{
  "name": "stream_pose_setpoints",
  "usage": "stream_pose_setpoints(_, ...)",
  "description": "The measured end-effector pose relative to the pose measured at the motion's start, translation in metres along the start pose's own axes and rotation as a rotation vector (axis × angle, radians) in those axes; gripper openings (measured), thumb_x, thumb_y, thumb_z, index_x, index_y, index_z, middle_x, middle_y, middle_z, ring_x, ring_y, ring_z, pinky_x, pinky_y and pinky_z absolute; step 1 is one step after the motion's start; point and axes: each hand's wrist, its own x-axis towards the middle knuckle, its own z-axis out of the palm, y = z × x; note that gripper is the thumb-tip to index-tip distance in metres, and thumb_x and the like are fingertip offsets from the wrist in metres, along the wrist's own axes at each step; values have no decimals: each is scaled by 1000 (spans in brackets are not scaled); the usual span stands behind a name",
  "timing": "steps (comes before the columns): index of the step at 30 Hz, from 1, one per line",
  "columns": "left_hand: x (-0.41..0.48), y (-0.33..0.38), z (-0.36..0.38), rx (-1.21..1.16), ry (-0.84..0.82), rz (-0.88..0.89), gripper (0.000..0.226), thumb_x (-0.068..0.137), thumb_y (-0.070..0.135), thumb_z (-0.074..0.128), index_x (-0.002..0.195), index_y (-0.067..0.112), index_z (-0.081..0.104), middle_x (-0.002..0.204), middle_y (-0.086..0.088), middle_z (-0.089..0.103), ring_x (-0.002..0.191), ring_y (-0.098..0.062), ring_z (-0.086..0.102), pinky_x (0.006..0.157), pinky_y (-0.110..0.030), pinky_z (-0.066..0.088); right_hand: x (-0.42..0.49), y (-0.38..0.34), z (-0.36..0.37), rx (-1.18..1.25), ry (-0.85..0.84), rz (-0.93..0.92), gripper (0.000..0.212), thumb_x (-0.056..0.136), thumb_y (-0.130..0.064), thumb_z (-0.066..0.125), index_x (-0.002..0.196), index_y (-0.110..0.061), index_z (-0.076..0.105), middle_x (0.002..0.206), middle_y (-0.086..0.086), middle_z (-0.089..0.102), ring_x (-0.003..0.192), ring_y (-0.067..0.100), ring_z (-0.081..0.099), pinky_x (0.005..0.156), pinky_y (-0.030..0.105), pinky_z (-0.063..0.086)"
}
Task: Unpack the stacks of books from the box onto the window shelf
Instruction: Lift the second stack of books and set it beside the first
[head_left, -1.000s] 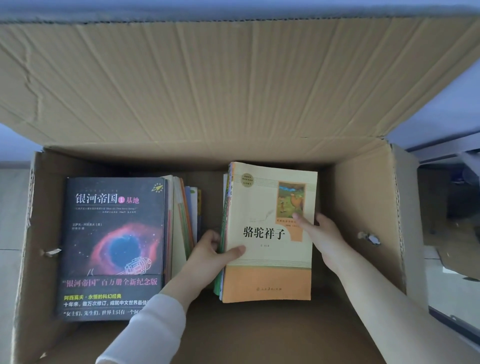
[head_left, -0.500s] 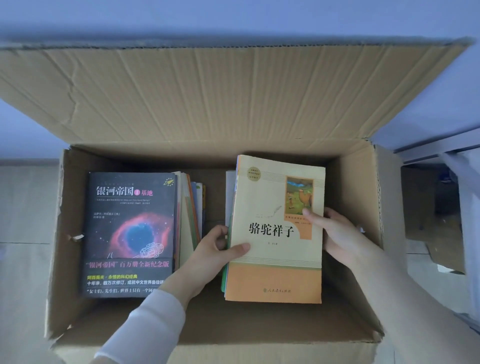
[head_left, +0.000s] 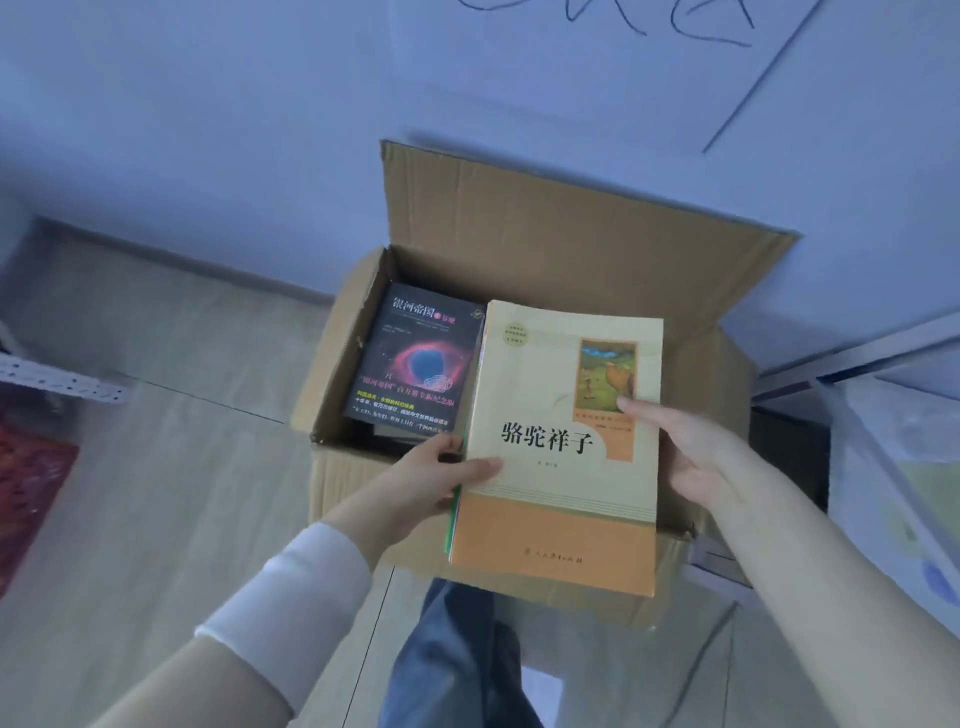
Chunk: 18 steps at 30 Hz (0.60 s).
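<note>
The step in hand is carrying one stack out: a stack of books (head_left: 558, 457) topped by a cream-and-orange cover is held level over the near right corner of the box (head_left: 337, 358), above its rim and overhanging the near edge. The left hand (head_left: 441, 475) grips the stack's left side, thumb laid across the top cover and fingers curled round the edge. The right hand (head_left: 693, 457) clasps the right side, thumb on the cover, fingers hidden underneath (presumably bearing the weight). A second stack under a dark nebula cover (head_left: 415, 358) lies inside the box against its left wall, so the job looks about half done. The window shelf can't be picked out here; the next move calls for turning towards it with the thin books squeezed together so none slides out, then setting them down flat
</note>
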Motion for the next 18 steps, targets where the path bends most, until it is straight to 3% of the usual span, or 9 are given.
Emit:
stream_pose_setpoints(2,-48,-20,-10,-32,-8,-7,30,86,19,67,113,11,57,104,-2,68,95,-18,65,84,-30,54,-39,6,21,-65,-12,7,14,83,-11,66,96,-6,66,87,11,71,78,24,67,62,36,52)
stream_pose_setpoints(5,-118,-51,-31,-108,1,-12,26,88,17,64,113,10,58,102,-2,69,91,-15,66,79,-26,54,-90,20,61,-185,-19,13,14,80,-13,70,93,-6,67,87,13,73,89,29,66,89,45,51)
stream_pose_setpoints(8,-192,-89,-62,-195,13,-1,18,90,13,61,108,11,60,104,-4,70,92,-16,67,85,-26,56,-144,34,114,-301,-63,9,7,81,-16,70,84,-10,67,61,5,73,74,24,65,70,36,51)
stream_pose_setpoints(10,-240,-116,-86,-221,67,23,12,91,13,60,102,14,62,105,-5,70,94,-18,66,88,-26,54,-179,45,158,-378,-105,4,8,83,-18,68,83,-11,65,61,5,72,70,23,62,63,33,48)
stream_pose_setpoints(12,-286,-145,-113,-241,143,53,13,90,14,61,103,14,63,108,-7,69,97,-19,64,86,-25,54,-211,60,205,-456,-161,-21,9,82,-18,68,84,-10,65,67,8,70,69,24,61,65,34,49)
stream_pose_setpoints(15,-359,-195,-160,-310,279,101,14,89,16,63,102,12,64,104,-6,70,94,-19,65,83,-24,55,-259,85,289,-568,-265,-48,9,82,-16,68,78,-9,64,49,4,69,64,24,61,65,33,48)
stream_pose_setpoints(18,-438,-251,-209,-400,412,167,16,87,17,64,101,9,63,92,-3,70,82,-15,68,79,-23,57,-315,117,386,-698,-372,-90,9,81,-16,69,80,-8,65,49,6,69,64,25,63,73,40,52)
